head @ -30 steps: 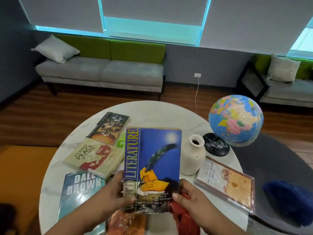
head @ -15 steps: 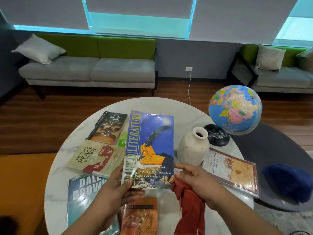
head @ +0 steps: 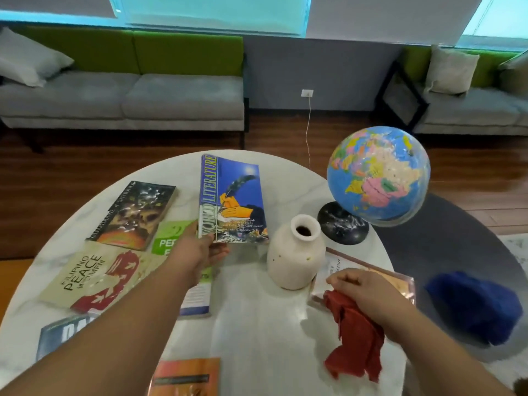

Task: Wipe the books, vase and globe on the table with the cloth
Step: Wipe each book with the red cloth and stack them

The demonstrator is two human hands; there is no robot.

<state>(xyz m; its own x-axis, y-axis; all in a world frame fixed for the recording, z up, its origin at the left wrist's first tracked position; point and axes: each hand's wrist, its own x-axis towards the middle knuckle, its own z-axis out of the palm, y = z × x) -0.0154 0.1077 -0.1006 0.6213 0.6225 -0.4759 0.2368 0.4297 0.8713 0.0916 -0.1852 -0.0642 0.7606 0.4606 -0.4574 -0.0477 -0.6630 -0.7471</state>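
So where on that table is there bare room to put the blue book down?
Bare marble shows along the table's far edge behind the blue book and vase, and in the near middle between vase, red cloth and orange book. The left is crowded with overlapping books; globe and another book fill the right.
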